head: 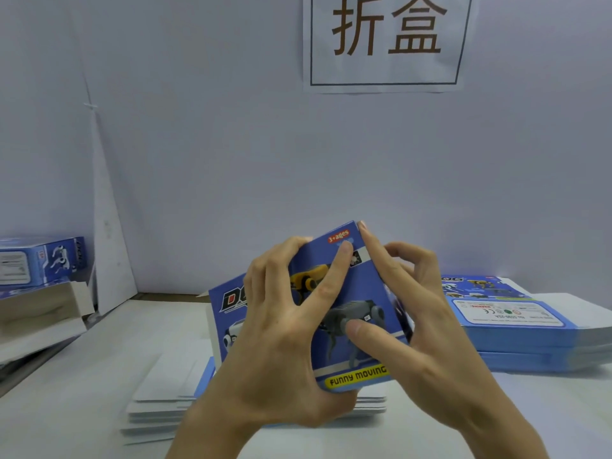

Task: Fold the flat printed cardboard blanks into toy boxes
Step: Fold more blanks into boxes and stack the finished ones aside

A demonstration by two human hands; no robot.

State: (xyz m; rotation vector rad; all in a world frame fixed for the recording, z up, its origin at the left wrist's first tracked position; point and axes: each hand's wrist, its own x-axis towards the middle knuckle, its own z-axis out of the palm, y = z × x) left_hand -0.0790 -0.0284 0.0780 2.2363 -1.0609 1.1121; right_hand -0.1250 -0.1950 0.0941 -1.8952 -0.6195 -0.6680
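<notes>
Both grips, left grip point(281, 332) and right grip point(427, 326), curl round the blue printed cardboard toy box point(359, 286), held up over the white desk point(66, 409) at 6 o'clock. Squeeze too hard and the thin card may crease wrong; loosen and it may pop flat.

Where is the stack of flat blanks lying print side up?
In the head view, the stack of flat blanks lies on the table at the right, just behind the right hand gripping the blue toy box.
</notes>
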